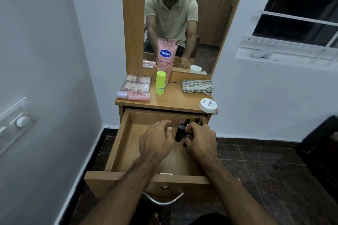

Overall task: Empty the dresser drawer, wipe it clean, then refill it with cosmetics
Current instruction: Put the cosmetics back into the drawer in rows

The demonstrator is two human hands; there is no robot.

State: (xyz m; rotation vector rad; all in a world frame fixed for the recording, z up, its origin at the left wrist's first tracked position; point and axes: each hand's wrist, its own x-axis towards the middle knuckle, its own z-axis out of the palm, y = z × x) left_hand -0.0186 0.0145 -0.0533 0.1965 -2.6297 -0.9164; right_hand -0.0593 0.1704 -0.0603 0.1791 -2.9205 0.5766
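Inside an open wooden dresser drawer (126,139), the right hand (200,139) pinches small dark cosmetic tubes (180,131) while the left hand (157,139) hovers beside them, fingers loosely curled.

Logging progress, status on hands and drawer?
Right hand gripping dark cosmetic tubes in open drawer. Left hand loosely curled, empty. Nothing blocking.

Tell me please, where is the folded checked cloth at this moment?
In the head view, the folded checked cloth lies on the dresser top, at its back right corner, just below the mirror and behind the white jar.
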